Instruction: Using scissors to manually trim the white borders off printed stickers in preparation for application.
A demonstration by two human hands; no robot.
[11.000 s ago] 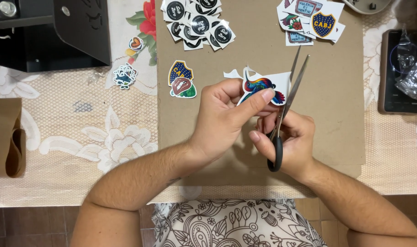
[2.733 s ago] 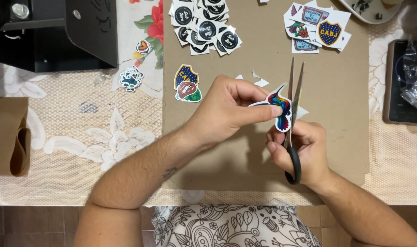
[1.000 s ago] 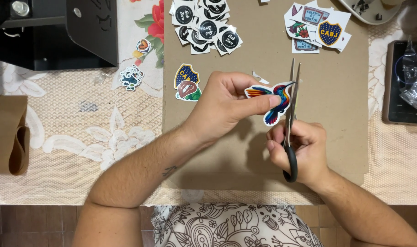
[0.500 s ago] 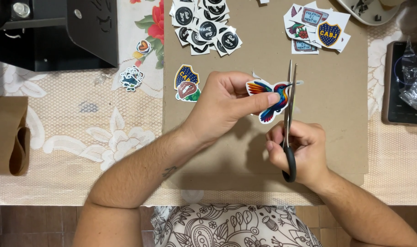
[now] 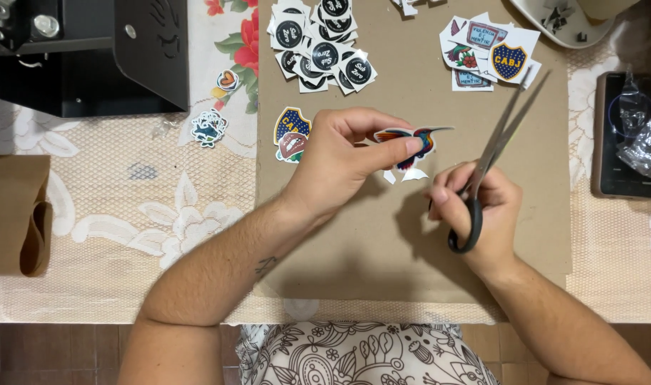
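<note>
Left hand closed in a pinch on a colourful paper hummingbird sticker cut-out, held above the brown cardboard sheet near its middle, beak pointing right. Right hand wrapped around the black handles of long steel scissors, blades slightly parted and angled up and to the right, clear of the bird and not touching it. Small white paper offcuts lay on the cardboard just below the cut-out. Beside the left hand, a blue-and-yellow shield sticker overlapping a dark red one. Farther up, a heap of round black-and-white stickers; to the upper right, a cluster of uncut printed stickers. Dark phone under crinkled clear plastic at the far right, black box at the upper left, on a lace floral tablecloth.
</note>
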